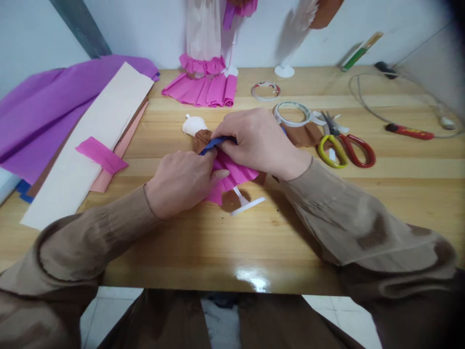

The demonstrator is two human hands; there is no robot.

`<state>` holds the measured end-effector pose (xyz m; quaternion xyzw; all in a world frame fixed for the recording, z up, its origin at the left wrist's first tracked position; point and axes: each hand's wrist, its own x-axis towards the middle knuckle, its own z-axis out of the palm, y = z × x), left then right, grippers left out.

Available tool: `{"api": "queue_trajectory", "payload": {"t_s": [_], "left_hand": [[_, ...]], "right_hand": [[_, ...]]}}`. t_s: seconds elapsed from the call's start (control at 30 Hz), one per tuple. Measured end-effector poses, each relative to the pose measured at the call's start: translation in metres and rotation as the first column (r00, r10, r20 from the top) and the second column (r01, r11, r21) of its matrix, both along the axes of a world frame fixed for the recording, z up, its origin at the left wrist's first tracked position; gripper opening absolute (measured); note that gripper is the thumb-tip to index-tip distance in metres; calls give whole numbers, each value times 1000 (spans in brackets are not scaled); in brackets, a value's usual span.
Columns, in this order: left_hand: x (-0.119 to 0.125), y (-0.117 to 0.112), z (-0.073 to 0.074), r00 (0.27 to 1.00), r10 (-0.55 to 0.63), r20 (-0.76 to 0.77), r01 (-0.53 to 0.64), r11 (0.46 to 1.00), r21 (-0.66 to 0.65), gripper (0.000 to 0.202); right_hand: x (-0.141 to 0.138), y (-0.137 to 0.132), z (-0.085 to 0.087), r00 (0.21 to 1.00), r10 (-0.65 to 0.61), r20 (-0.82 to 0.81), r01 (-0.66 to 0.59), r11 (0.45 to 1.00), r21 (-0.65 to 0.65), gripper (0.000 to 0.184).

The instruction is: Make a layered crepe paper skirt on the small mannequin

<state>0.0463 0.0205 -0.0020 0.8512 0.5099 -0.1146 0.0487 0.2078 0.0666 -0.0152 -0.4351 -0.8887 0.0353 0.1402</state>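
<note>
A small doll-like figure lies tilted on the table, with a white rounded head (195,126), a brown crinkled paper top (202,140) and a pink pleated paper skirt (238,173). Its white stand (248,206) points toward me. Across its waist runs a blue paper strip (215,143). My left hand (185,182) is closed on the strip's near end, its thumb over the skirt. From the right, my right hand (259,138) pinches the same strip between thumb and fingers. Both palms hide part of the figure.
Scissors (347,145), a tape roll (292,114) and brown paper (303,134) lie right of my hands. A glue gun or soldering-like red-handled tool (410,132) trails a cable. Left are purple paper (72,92), a cream strip (94,140) and a pink piece (101,154). Dressed figures (204,34) stand behind.
</note>
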Motion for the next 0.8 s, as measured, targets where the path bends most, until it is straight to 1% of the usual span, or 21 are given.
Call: {"api": "queue_trajectory", "payload": {"t_s": [0.1,0.2,0.3,0.4,0.5,0.63,0.8], "left_hand": [[-1,3,-1,1000,-9,9,9,1000,-20,46],[-3,4,2,1000,-16,11,16,999,-36,48],[-4,1,7,999,-35,8,35,999,-12,47],[-6,-3,9,998,-62,-20,63,998,19,45],[-6,-3,6,997,-65,-46,67,997,38,44],[-5,-2,1,995,-67,-79,72,995,68,46],[-5,-3,-2,990,-86,-112,100,988,118,49]], "right_hand": [[0,0,-2,1000,15,7,-15,1000,26,35],[0,-1,-2,1000,24,-9,-24,999,34,36],[1,-1,-1,999,51,-20,-50,998,28,35],[2,0,-2,997,70,17,-71,997,32,31],[3,1,-4,996,78,48,-80,996,43,30],[4,3,-5,997,66,27,-67,997,30,31],[5,1,-2,991,137,2,-137,990,-38,31]]}}
